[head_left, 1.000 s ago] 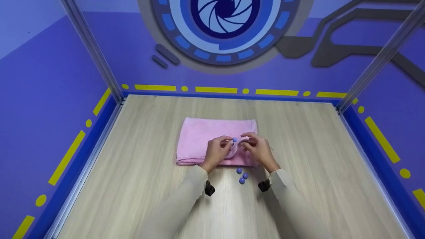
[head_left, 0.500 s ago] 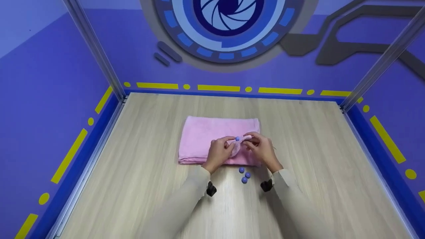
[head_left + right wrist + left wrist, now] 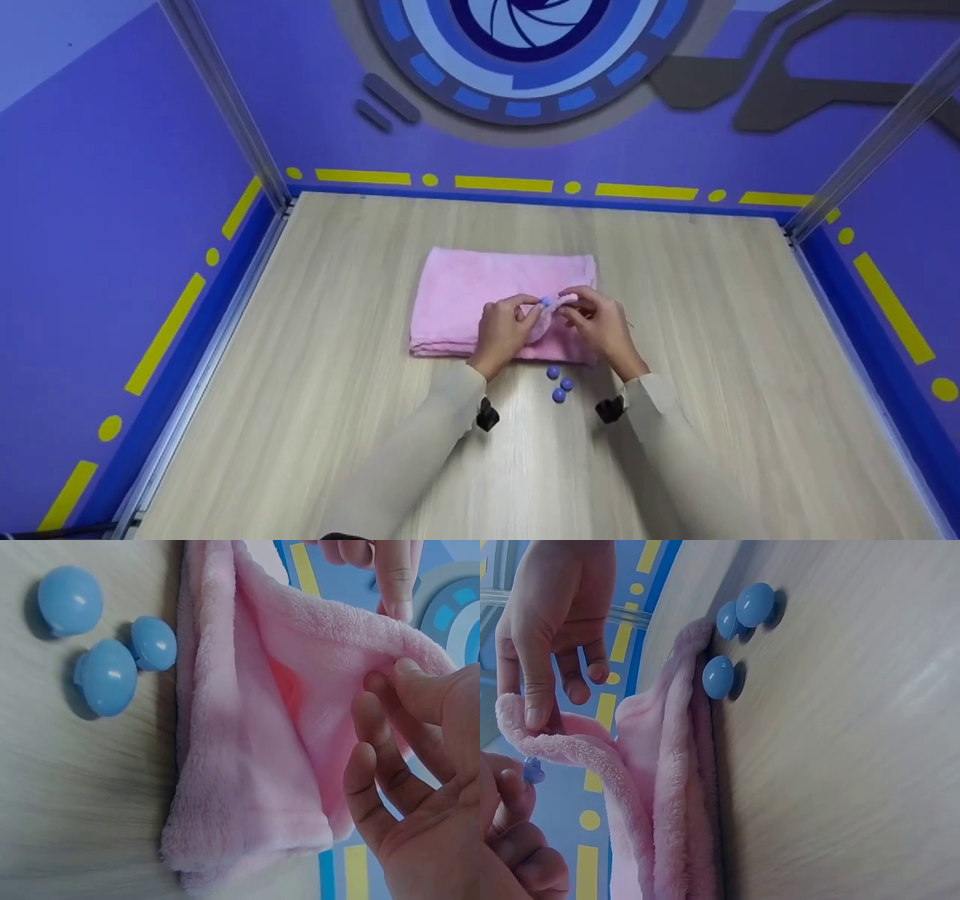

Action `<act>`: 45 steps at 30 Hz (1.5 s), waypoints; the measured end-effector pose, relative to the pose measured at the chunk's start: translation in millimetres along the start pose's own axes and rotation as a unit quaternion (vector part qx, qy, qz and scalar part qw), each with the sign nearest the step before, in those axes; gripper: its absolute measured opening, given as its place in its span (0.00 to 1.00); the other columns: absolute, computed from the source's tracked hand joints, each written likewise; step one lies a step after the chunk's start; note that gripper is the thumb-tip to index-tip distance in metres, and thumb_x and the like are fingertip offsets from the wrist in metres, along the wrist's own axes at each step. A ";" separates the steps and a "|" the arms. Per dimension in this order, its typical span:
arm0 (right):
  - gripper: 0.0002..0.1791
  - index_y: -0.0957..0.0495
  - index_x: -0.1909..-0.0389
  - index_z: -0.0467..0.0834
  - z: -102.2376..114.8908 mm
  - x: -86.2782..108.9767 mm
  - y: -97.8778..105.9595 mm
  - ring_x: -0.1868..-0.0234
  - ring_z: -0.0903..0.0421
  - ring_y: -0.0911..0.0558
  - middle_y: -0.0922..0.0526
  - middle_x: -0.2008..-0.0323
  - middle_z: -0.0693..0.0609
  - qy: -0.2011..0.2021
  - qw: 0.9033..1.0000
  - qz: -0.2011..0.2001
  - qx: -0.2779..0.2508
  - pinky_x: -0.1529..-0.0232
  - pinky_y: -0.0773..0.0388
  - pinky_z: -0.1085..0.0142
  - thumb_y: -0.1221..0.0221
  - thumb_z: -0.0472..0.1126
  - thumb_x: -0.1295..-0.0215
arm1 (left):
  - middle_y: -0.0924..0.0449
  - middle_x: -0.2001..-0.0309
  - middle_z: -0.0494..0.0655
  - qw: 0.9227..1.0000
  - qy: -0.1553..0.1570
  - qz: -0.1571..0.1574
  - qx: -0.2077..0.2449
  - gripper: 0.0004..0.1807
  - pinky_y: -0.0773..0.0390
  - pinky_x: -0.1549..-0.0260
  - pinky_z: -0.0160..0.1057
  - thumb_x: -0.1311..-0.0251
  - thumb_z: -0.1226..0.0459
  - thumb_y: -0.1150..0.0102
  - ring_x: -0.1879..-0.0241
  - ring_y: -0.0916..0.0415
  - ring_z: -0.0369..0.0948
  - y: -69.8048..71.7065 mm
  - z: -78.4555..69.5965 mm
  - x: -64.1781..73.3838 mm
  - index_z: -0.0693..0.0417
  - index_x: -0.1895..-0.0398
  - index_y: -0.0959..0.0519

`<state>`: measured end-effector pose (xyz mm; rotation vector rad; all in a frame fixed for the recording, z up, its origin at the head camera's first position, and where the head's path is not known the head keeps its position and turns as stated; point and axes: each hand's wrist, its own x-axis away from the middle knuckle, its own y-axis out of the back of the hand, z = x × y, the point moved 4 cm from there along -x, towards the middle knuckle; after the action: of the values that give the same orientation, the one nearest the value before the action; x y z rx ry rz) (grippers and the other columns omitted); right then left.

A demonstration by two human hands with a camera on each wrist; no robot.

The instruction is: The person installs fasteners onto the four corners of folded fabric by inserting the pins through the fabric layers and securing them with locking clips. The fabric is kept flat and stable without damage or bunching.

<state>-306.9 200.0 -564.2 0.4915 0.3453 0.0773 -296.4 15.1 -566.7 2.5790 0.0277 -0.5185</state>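
Observation:
A folded pink fleece blanket point(image 3: 480, 285) lies on the wooden table, its near right part lifted. My left hand point(image 3: 504, 334) pinches a small blue mushroom-shaped clip point(image 3: 532, 770) right at the raised blanket edge. Across from it, my right hand point(image 3: 606, 328) pinches that same edge between thumb and index finger. The right hand's other fingers point(image 3: 367, 772) are loosely bent, clear of the cloth. In the right wrist view the blanket edge hides the clip, and only some of the left fingers point(image 3: 394, 577) show above the cloth.
Three more blue clips, one at the front point(image 3: 559, 395), rest on the table point(image 3: 337, 390) just before the blanket's near edge, between the forearms. Blue-purple panels with yellow marks point(image 3: 502, 184) and metal posts point(image 3: 225, 97) enclose the tabletop.
The head view has tilted, so everything sits higher and slightly to the right. My left thumb has risen closer to the clip, while the right hand keeps its pinch on the blanket.

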 end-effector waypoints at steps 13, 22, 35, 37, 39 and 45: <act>0.11 0.15 0.53 0.39 3.6 -2.7 3.0 0.74 0.47 0.13 0.09 0.65 0.46 0.013 1.000 -0.004 0.005 0.72 0.21 0.74 0.32 0.31 0.36 | 0.36 0.88 0.31 1.000 -0.002 -0.012 -0.012 0.07 0.46 0.86 0.29 0.34 0.61 0.33 0.87 0.44 0.27 0.8 -5.1 -2.7 0.52 0.59 0.10; 0.11 0.15 0.53 0.40 0.5 0.6 0.8 0.74 0.48 0.13 0.09 0.64 0.45 0.008 0.999 -0.011 0.029 0.71 0.20 0.73 0.32 0.32 0.36 | 0.35 0.88 0.32 1.000 -0.005 0.000 -0.011 0.08 0.44 0.85 0.29 0.35 0.62 0.32 0.86 0.43 0.27 -1.4 -3.0 0.2 0.54 0.57 0.10; 0.09 0.14 0.57 0.38 1.2 3.4 -2.2 0.75 0.46 0.13 0.09 0.67 0.46 0.019 0.999 -0.023 0.011 0.72 0.21 0.74 0.31 0.29 0.38 | 0.37 0.88 0.31 0.999 -0.020 -0.036 -0.004 0.06 0.45 0.84 0.29 0.36 0.63 0.31 0.86 0.44 0.26 -5.5 -3.3 2.7 0.55 0.60 0.10; 0.08 0.14 0.58 0.39 2.0 3.7 -2.5 0.75 0.48 0.13 0.10 0.67 0.46 0.020 0.999 -0.024 0.016 0.72 0.20 0.74 0.32 0.28 0.38 | 0.38 0.88 0.31 0.999 -0.016 -0.032 -0.005 0.06 0.45 0.84 0.29 0.36 0.63 0.32 0.86 0.45 0.26 -6.2 -4.0 2.5 0.55 0.60 0.10; 0.08 0.14 0.58 0.39 2.7 4.0 -2.6 0.75 0.51 0.14 0.10 0.68 0.46 0.018 0.999 -0.023 0.020 0.72 0.20 0.74 0.32 0.28 0.37 | 0.38 0.88 0.31 0.999 -0.012 -0.029 -0.006 0.06 0.46 0.85 0.29 0.35 0.63 0.32 0.86 0.45 0.26 -6.6 -4.2 2.5 0.54 0.60 0.10; 0.08 0.14 0.58 0.40 1.3 3.3 -3.1 0.74 0.53 0.14 0.10 0.66 0.46 0.006 0.999 -0.018 0.030 0.72 0.20 0.73 0.32 0.28 0.37 | 0.37 0.89 0.31 1.000 -0.003 -0.019 -0.006 0.06 0.46 0.84 0.29 0.35 0.63 0.32 0.87 0.45 0.26 -5.4 -3.3 2.1 0.54 0.60 0.10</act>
<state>-303.3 197.2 -565.6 0.5439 0.3698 0.0353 -293.9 21.2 -567.5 2.5687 0.0780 -0.5397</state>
